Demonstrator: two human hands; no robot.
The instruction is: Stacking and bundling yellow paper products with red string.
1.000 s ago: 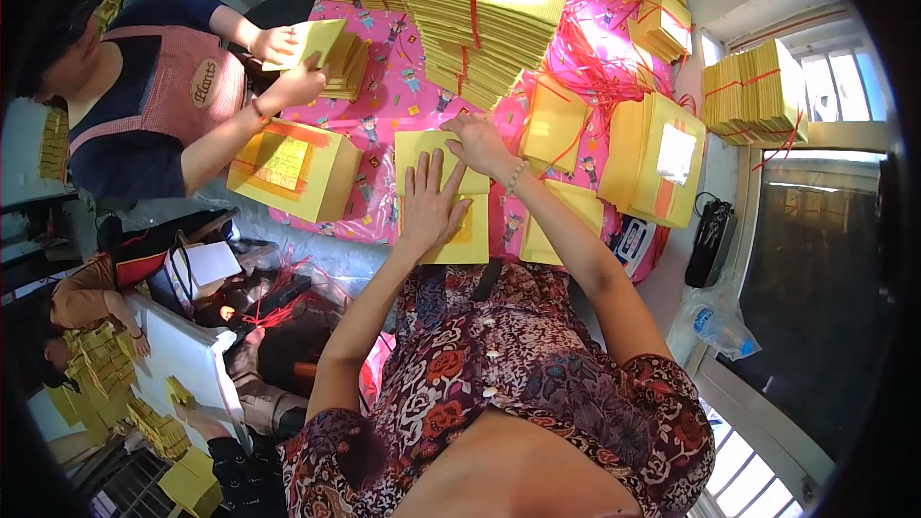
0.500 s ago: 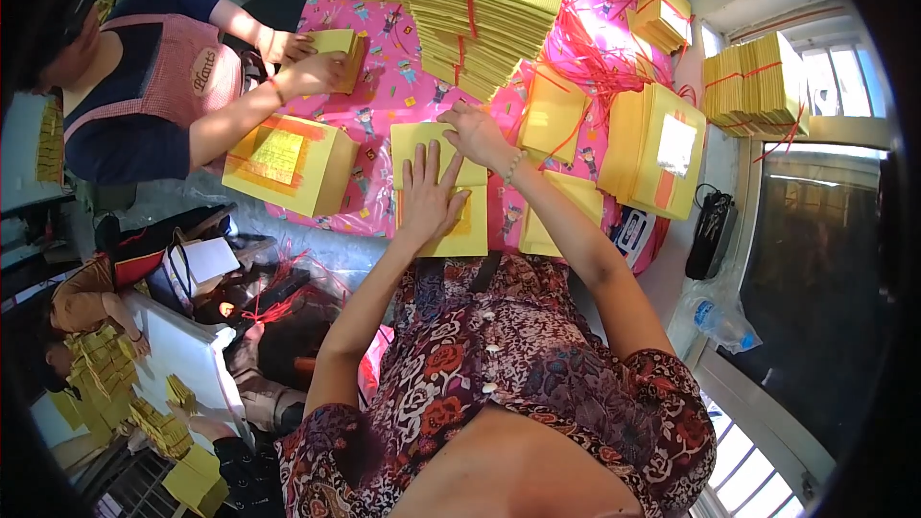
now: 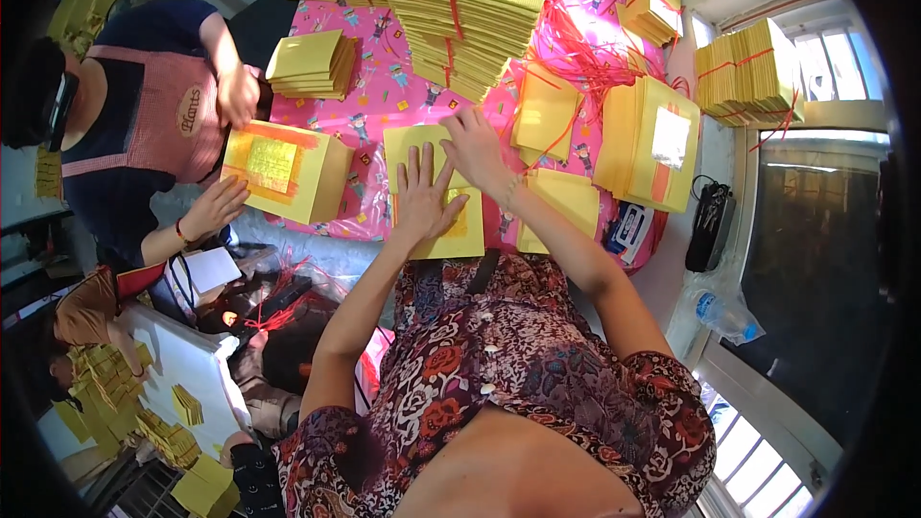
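Between my hands and the pink printed cover lies a sheet of yellow joss paper [image 3: 449, 245], its far part folded over and an orange-and-gold patch partly showing underneath. My left hand [image 3: 425, 197] rests flat on it with fingers spread. At the far right of the fold, my right hand [image 3: 480, 149] presses on the paper, fingers bent but apart. To the right is a stack of plain yellow sheets [image 3: 566, 206]. A thick block of yellow joss paper [image 3: 331, 173], topped by an orange-framed gold patch, stands to the left.
A tall red-tied bundle [image 3: 465, 5] rises at the far side, beside tangled red ties [image 3: 600, 53]. A co-worker's hand [image 3: 216, 209] touches the left block. At right are a patched stack [image 3: 624, 139], a black case [image 3: 708, 228] and a plastic bottle [image 3: 726, 317] by the window.
The co-worker's hands have left the smaller far-left stack and come back toward the left block. My right hand has turned slightly on the fold; my left hand stays on the sheet.
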